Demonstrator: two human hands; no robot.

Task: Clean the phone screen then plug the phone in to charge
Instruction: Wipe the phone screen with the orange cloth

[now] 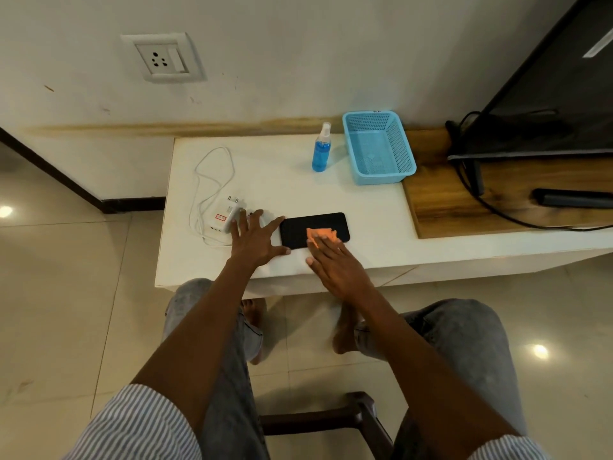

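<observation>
A: Count? 
B: I see one black phone (313,230) on the white table (282,180), one charger (225,218), one spray bottle (321,151).
A: Grip?
B: Left hand (255,240) splayed, bracing the phone; right hand (335,263) flat, pressing one orange cloth (323,234) onto it

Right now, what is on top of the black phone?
An orange cloth lies on the phone, pressed flat by the right hand. The left hand touches the phone's edge. The screen under the cloth and fingers is hidden.
</observation>
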